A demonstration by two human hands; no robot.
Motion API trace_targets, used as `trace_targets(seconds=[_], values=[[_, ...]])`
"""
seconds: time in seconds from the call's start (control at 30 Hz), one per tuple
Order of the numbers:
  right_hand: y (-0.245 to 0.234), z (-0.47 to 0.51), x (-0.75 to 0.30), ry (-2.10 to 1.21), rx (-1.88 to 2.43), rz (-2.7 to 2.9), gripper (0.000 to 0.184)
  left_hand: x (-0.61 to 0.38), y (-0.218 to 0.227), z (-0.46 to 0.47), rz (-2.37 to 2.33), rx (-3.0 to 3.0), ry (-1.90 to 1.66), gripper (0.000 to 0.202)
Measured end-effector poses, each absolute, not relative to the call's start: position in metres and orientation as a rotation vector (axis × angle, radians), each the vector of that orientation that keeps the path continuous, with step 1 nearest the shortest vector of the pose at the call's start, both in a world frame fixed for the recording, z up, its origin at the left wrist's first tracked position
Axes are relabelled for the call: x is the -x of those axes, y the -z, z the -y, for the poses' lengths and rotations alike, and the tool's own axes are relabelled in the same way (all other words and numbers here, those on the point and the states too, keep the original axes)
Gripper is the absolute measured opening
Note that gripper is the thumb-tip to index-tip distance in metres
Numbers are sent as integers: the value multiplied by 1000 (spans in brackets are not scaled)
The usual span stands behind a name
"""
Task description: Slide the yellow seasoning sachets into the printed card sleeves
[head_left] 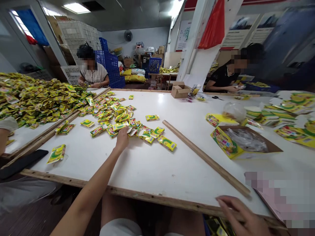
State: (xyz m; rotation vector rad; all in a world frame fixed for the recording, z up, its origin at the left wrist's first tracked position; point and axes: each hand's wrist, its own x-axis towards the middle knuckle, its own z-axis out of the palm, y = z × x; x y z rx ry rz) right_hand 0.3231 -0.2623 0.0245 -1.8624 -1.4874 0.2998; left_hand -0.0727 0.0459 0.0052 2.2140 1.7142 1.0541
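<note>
My left hand reaches over a loose heap of small yellow-and-green boxes. Its fingers close on one small yellow box at the near side of the heap; the fingertips are partly hidden. Just right of that hand, more boxes lie touching one another, one with its white flap up. At the table's front edge, my right hand is held with fingers apart and nothing in them. Below it, a blue crate holding yellow packets shows in part.
A wooden strip lies across the white table. On the right stand an open yellow carton with clear plastic inside and stacked flat cartons. Packets heap up beyond a wooden divider. Two people sit across; a gloved hand shows left.
</note>
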Motion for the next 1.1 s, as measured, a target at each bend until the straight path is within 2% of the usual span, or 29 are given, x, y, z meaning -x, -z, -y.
trace_targets(seconds=[0.13,0.23,0.37,0.47,0.7,0.83,0.97,1.1], values=[[-29,238,-256,-497,1726,1526,32,87,-12,-47,-1684,-2250,-1000,28],[-27,225,-225,-579,1631,1520,28,87,-22,-24,-1714,-2264,-1027,21],[-18,208,-191,-526,1471,1532,21,50,-32,40,-1596,-2286,-1172,15],[-11,195,-168,-507,1437,1495,31,4,-33,95,-1310,-2224,-1190,11],[4,190,-161,-634,1458,1326,25,-40,-21,145,-1104,-1860,-1189,10],[19,193,-167,-704,1371,1088,34,-35,-4,148,-1039,-1650,-1256,34],[27,193,-167,-844,1304,1061,40,-31,8,149,-839,-1439,-1082,31],[21,192,-173,-894,1315,1197,33,-26,7,147,-818,-1477,-1019,15]])
